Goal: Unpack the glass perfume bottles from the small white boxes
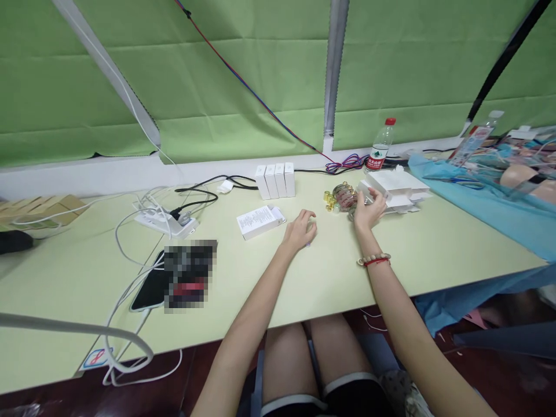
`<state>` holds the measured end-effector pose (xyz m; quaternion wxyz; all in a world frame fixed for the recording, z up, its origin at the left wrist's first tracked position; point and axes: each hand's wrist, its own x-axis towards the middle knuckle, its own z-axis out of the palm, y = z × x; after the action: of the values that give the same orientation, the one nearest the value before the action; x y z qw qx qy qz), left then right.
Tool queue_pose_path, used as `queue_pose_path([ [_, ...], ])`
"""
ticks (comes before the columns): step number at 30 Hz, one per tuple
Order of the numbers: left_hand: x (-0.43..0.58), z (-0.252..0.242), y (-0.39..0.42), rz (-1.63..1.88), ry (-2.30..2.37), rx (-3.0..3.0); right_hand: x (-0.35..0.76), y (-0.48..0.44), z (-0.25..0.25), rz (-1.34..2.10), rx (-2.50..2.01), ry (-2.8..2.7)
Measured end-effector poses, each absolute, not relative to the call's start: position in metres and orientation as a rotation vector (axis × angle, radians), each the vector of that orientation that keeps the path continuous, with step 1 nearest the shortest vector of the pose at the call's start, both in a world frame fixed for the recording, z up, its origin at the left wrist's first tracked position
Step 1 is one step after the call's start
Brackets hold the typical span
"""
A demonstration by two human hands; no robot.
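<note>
My left hand rests on the table with its fingers curled around something small and pale that I cannot make out. To its left lies a white printed box with an end flap toward the hand. My right hand is closed at the edge of a pile of white flat cartons; a small greyish, partly hidden piece shows between its fingers. Just left of that hand sits a cluster of brownish round pieces with small gold-coloured pieces beside them.
Several upright white boxes stand in a row at the back. A red-capped water bottle is behind the cartons. On the left lie a power strip, white cables and a phone. Blue sheeting covers the right side.
</note>
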<state>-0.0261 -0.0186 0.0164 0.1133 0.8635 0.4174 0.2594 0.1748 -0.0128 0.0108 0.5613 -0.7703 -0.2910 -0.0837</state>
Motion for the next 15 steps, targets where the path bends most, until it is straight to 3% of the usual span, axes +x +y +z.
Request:
queue_pose_path([
  [8, -0.021, 0.023, -0.032, 0.68, 1.015, 2.693, 0.175, -0.011, 0.009, -0.173, -1.817, -0.718],
  [15, -0.011, 0.016, -0.034, 0.561, 1.171, 2.648, 0.175, -0.004, 0.001, -0.017, -1.824, -0.798],
])
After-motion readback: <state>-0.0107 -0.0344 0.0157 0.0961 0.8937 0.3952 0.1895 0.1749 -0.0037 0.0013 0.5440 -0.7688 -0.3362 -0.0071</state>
